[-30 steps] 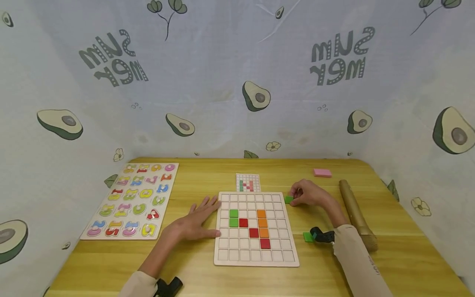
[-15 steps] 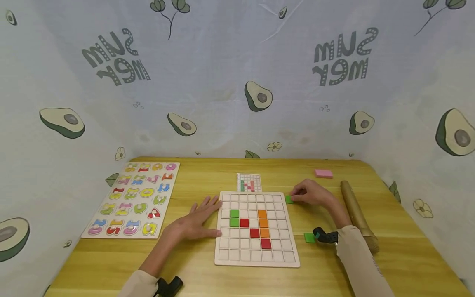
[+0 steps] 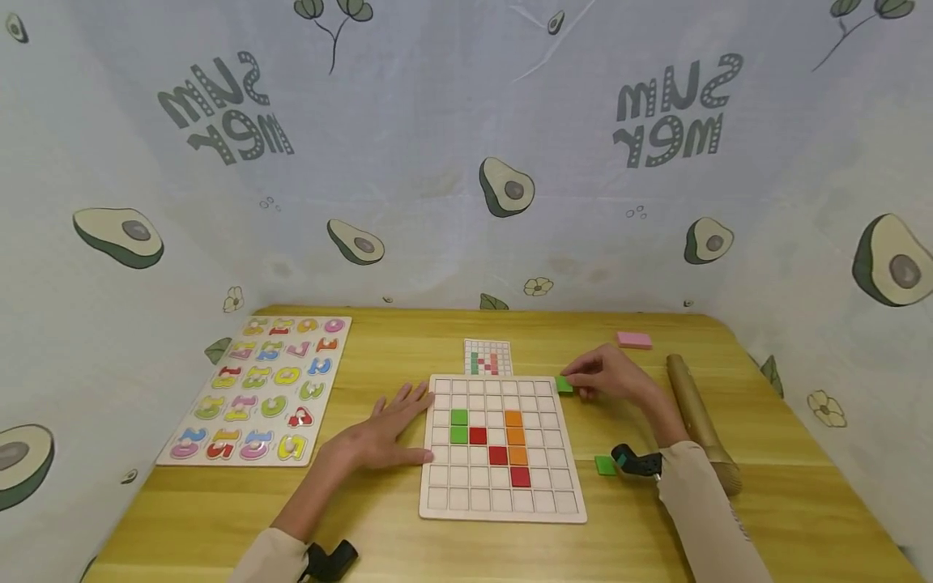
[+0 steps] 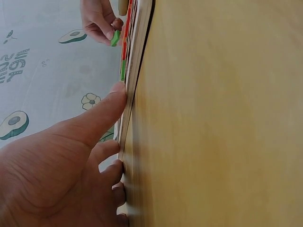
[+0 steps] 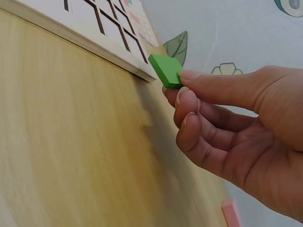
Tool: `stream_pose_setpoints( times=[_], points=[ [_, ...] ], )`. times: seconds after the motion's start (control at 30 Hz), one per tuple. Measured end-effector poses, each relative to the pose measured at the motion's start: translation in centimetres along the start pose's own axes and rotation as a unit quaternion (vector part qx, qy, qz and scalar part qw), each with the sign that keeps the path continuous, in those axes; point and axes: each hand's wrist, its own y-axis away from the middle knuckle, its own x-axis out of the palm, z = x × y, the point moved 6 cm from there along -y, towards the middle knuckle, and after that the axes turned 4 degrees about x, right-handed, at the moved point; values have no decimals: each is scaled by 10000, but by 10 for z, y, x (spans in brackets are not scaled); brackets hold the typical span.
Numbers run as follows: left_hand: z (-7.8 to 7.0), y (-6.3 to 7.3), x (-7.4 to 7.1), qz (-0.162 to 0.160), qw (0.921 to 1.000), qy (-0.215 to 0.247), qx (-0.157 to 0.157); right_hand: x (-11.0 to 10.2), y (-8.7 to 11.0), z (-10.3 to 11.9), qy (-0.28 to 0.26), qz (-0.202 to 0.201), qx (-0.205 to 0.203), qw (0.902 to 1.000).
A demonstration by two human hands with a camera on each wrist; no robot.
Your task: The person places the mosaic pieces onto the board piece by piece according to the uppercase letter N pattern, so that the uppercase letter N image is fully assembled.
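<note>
Between thumb and fingers my right hand (image 3: 608, 376) pinches a square green tile (image 5: 165, 71), held up off the table just beyond the far right corner of the white grid board (image 3: 466, 486). My left hand (image 3: 382, 433) lies spread at the board's left edge, thumb and fingertips touching it. On the board sit two green tiles (image 3: 458, 427), a diagonal of red tiles (image 3: 499, 456) and a column of orange tiles (image 3: 515, 436). Another green tile (image 3: 605, 465) lies on the table by the right wrist camera.
A small pattern card (image 3: 488, 356) touches the board's far edge. At the left lies a number puzzle board (image 3: 262, 397). A pink block (image 3: 634, 340) and a bamboo-like rod (image 3: 700, 421) lie at the right. Patterned cloth (image 3: 437, 162) hangs behind the table.
My right hand has lifted the green tile from the table and shifted it slightly toward the board's corner. My left hand stays at the board's edge.
</note>
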Motion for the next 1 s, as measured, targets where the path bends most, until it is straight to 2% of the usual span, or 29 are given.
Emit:
stream_pose_setpoints(
  times=[0.13,0.37,0.47,0.73,0.8,1.0],
  points=[
    [-3,1,-1,67,9999,-2,-129,1,-1,1,-90,-104,61,9999],
    [11,-2,5,10,9998,-152,-161,5,-3,4,-349,-145,151,9992],
    [11,-2,4,15,9997,-181,-190,7,-4,8,-379,-67,80,9992],
    [-1,2,-2,22,10000,-41,-47,19,-9,20,-307,85,-1,9995],
    [-6,3,-5,62,9999,-64,-147,23,-11,24,-325,143,-5,9994],
    [-6,1,-4,94,9995,-149,-264,34,-12,32,-348,244,-87,9991]
  ],
)
